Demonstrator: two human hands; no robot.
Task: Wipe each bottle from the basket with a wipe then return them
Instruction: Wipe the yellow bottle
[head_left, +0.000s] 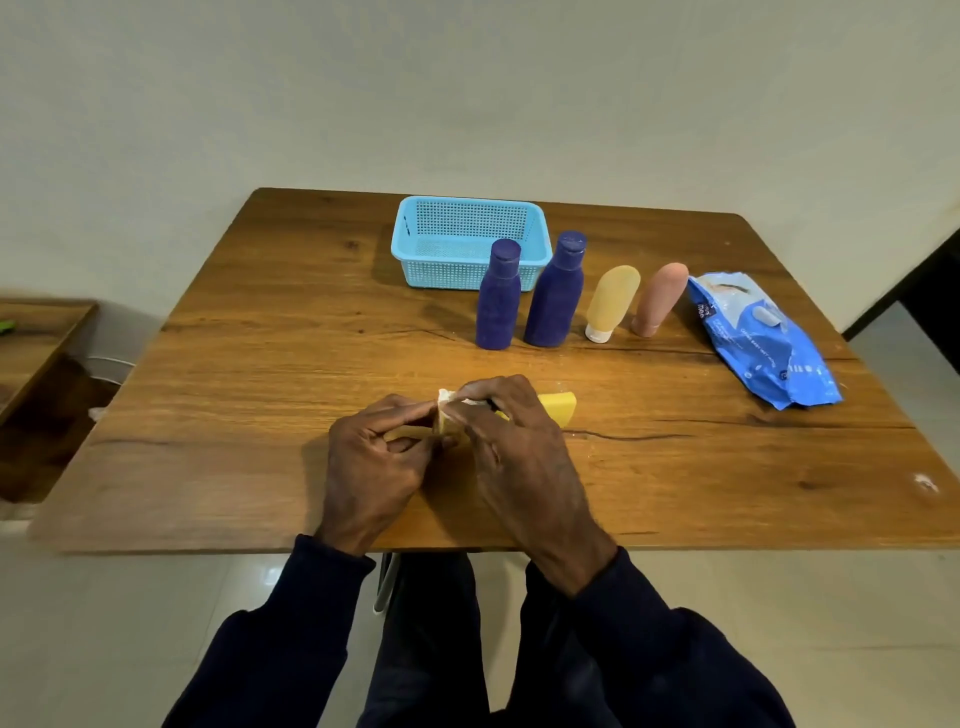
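Observation:
A bright yellow bottle (559, 408) lies on its side near the table's front middle, mostly covered by my hands. My left hand (374, 467) grips its left end. My right hand (514, 457) presses a white wipe (451, 398) against the bottle's top. The light blue mesh basket (441, 273) stands at the back of the table with nothing visible inside. In front of it and to its right stand two dark blue bottles (497, 296) (556, 291), a pale yellow tube (610, 304) on its white cap, and a pink tube (660, 299).
A blue pack of wet wipes (763, 343) lies at the right of the wooden table (260, 364). A lower wooden shelf (36, 338) stands off to the left. The table's front edge is just below my wrists.

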